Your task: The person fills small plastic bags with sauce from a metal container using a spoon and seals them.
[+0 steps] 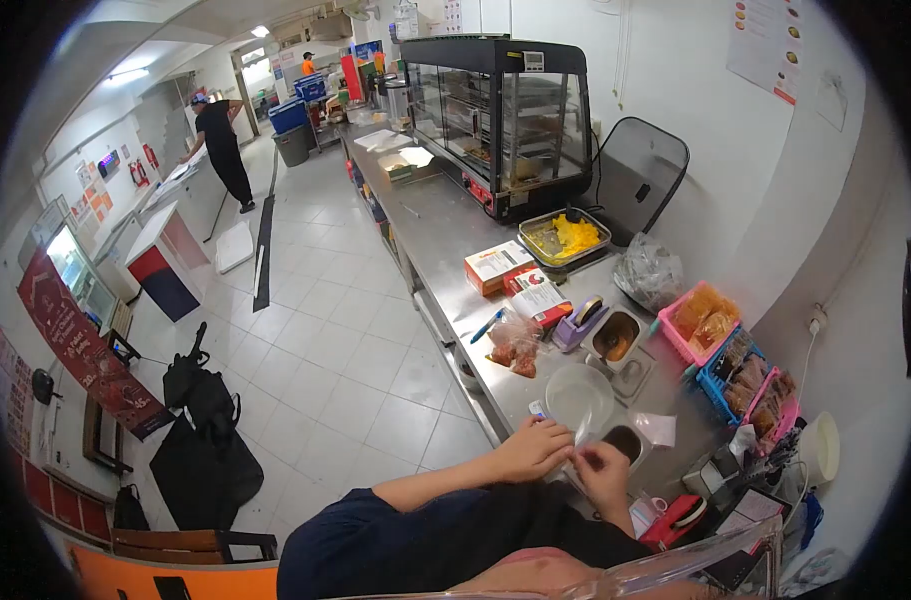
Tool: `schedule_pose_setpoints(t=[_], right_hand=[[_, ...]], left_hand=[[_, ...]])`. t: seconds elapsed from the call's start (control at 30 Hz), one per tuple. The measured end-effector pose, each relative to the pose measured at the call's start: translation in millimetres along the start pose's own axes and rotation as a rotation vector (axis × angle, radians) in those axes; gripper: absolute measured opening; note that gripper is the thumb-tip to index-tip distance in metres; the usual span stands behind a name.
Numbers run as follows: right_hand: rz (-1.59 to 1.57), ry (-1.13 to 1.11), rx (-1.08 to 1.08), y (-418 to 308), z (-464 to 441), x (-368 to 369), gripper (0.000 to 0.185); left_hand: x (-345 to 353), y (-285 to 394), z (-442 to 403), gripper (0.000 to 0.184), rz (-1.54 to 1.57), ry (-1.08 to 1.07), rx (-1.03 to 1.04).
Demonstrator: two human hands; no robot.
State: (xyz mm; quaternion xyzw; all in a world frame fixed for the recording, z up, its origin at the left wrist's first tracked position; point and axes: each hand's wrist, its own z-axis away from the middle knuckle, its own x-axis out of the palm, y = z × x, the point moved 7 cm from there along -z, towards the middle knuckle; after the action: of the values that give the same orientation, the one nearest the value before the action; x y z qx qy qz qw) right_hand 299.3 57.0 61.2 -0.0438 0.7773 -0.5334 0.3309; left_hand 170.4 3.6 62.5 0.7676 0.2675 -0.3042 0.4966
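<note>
My left hand [537, 448] and my right hand [602, 472] are close together at the steel counter's near edge. Both have their fingers pinched. A bit of clear plastic seems to show between them, but I cannot make out what it is. Just beyond my hands is a round translucent tub [578, 398]. Partly behind my right hand is a container with a dark inside [626, 441]. A small clear plastic bag [655, 430] lies to its right. Farther off are a metal pan of brown sauce [615, 336] and a knotted bag of reddish food [515, 343].
A purple tape dispenser [578, 322], boxes [498, 268] and a tray of yellow food [565, 238] stand before the glass food warmer [500, 120]. Baskets of packets [700, 320] line the wall. A red tape dispenser [675, 522] sits near my right wrist. A person [218, 140] stands across the room.
</note>
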Motion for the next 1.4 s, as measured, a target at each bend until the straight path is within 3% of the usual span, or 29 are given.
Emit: schedule_pose_setpoints(t=[0.13, 0.33, 0.5, 0.63, 0.7, 0.73, 0.83, 0.9, 0.93, 1.03, 1.13, 1.23, 1.3, 1.33, 1.4], right_hand=[[0.06, 0.036, -0.128, 0.1, 1.5, 3.7, 0.013], [-0.127, -0.063, 0.073, 12.5, 6.7, 11.7, 0.014], [0.112, -0.023, -0.054, -3.8, 9.4, 14.8, 0.014], [0.318, 0.116, 0.042, -4.1, 11.9, -4.6, 0.017], [0.398, 0.168, -0.01, -6.4, 14.9, -4.0, 0.012], [0.405, 0.19, -0.137, -16.4, 17.4, -4.2, 0.008], [0.416, 0.161, -0.417, -30.3, 28.2, 4.6, 0.035], [0.438, 0.168, -0.34, -28.7, 30.5, 2.4, 0.041], [0.447, 0.169, -0.305, -26.6, 32.6, -0.1, 0.044], [0.4, 0.149, -0.126, -9.0, 40.8, -12.3, 0.04], [0.237, 0.17, -0.061, -5.3, 49.7, -17.2, 0.033], [0.058, 0.247, -0.107, 6.5, 57.2, -27.2, 0.023], [0.009, 0.394, -0.083, 41.7, 68.0, -45.2, 0.024], [0.018, 0.466, -0.001, 62.2, 69.9, -56.8, 0.033], [0.21, 0.26, 0.06, 80.6, 78.6, -59.1, 0.04]], left_hand=[[0.1, 6.4, -0.2, 0.024, -0.092, -0.003, 0.034], [9.2, -2.8, 4.2, 0.022, -0.11, -0.029, 0.083], [9.7, 4.7, 5.0, 0.018, -0.296, -0.04, 0.105], [7.8, -1.0, 0.5, 0.019, -0.409, 0.068, -0.095], [-8.0, 6.1, -0.3, 0.021, -0.378, 0.121, -0.12], [-5.5, 4.1, -1.3, 0.021, -0.342, 0.075, -0.161], [10.3, 5.7, 0.0, 0.023, -0.195, -0.004, -0.191], [16.3, 14.3, 0.5, 0.024, -0.028, 0.055, -0.107], [30.4, 11.9, 2.4, 0.018, 0.006, -0.123, -0.074], [16.1, 38.0, -2.7, 0.04, 0.088, 0.09, 0.133], [9.2, 53.7, -10.4, 0.063, -0.133, 0.021, 0.197], [29.7, 35.1, -10.1, 0.067, -0.05, -0.085, 0.193], [28.6, 17.8, -6.9, 0.065, 0.059, 0.022, 0.108], [29.5, 5.6, -2.6, 0.065, 0.136, 0.065, 0.023], [33.3, -15.6, 2.9, 0.063, 0.283, 0.132, -0.091]])
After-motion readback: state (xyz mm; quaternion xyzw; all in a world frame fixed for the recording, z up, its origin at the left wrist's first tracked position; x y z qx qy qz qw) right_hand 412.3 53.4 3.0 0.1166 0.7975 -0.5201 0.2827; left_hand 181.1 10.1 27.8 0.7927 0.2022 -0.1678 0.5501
